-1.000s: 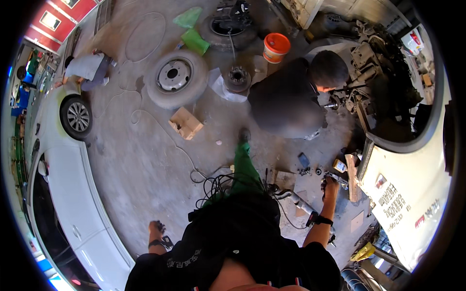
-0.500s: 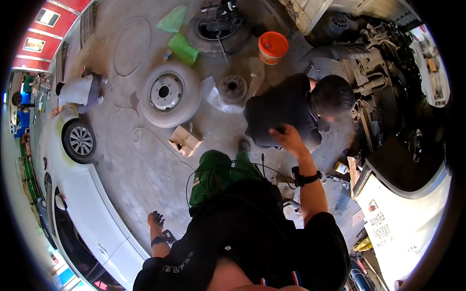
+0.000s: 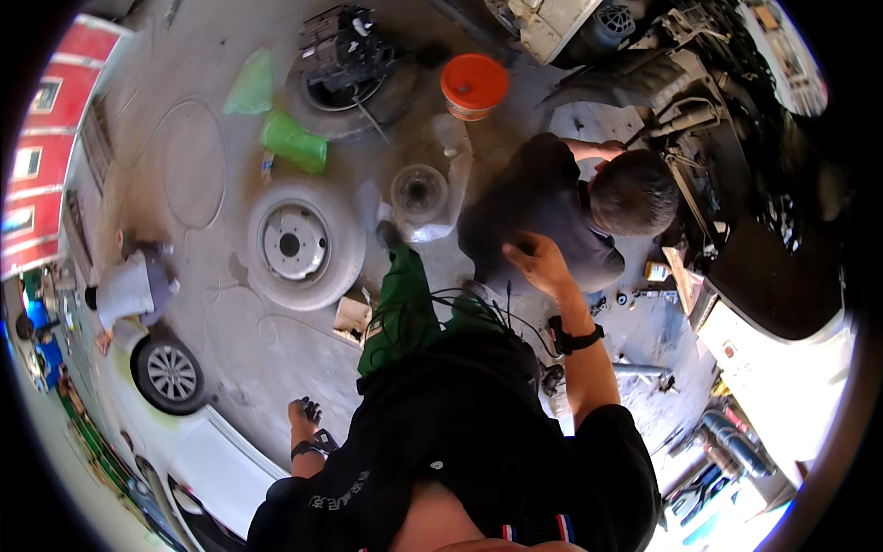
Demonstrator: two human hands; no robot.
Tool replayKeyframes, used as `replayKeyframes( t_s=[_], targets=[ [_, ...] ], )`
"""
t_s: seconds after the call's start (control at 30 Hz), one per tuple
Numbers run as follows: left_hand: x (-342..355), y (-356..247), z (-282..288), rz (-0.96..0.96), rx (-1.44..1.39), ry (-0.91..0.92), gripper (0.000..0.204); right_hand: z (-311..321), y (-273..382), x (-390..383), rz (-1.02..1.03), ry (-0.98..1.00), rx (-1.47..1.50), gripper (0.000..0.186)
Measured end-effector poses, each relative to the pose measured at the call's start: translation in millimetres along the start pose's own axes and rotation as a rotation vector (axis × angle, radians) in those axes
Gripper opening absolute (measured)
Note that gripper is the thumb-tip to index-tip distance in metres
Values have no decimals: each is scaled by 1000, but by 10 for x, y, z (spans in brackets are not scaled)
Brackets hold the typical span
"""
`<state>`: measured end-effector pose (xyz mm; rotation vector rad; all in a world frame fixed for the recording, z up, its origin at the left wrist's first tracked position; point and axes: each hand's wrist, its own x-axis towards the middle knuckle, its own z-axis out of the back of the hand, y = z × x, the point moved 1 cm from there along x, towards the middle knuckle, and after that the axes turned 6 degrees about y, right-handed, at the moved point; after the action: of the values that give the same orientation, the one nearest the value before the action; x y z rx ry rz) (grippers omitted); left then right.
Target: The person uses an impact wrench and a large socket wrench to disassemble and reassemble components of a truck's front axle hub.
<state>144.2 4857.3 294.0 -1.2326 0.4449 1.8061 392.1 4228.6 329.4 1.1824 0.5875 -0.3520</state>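
My right hand (image 3: pixel 541 262) is raised in front of my body, its thumb and fingers apart and nothing in it. In the picture it overlaps the dark-shirted back of a crouching co-worker (image 3: pixel 543 207); I cannot tell whether it touches the shirt. Low at my side hangs my left hand (image 3: pixel 304 416), holding nothing, its dark-stained fingers loosely spread. My forward foot is beside a round metal hub (image 3: pixel 419 191) lying on the floor. A wheel with a grey rim (image 3: pixel 311 230) lies flat to the left of my leg, close to a cardboard box (image 3: pixel 353 316).
An orange-lidded bucket (image 3: pixel 474 85) and a tyre with a dark machine part (image 3: pixel 340 55) stand ahead. Green bags (image 3: pixel 294 143) lie left of them. A vehicle with exposed parts (image 3: pixel 727 156) is at the right, a white car (image 3: pixel 198 451) at the left. Another person (image 3: pixel 133 285) bends near its wheel.
My view has turned and my left leg has stepped forward to the hub. The co-worker's arm now reaches toward the vehicle parts. Both my hands keep about the same pose.
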Motion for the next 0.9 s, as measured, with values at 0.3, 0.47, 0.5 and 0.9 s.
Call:
replayKeyframes(
  t_s=[0.3, 0.47, 0.5, 0.9],
  targets=[
    [191, -3095, -1768, -327, 354, 108, 28, -392, 724, 1410, -180, -184, 133, 29],
    [267, -3623, -2164, -266, 435, 72, 27, -389, 1056, 2297, -181, -209, 264, 25],
    [337, -3643, -2223, -235, 448, 61, 27, -386, 991, 2547, -230, -210, 371, 25],
    [1384, -3016, -2500, 49, 542, -385, 16, -545, -2404, 6834, 148, -285, -977, 31]
  ],
)
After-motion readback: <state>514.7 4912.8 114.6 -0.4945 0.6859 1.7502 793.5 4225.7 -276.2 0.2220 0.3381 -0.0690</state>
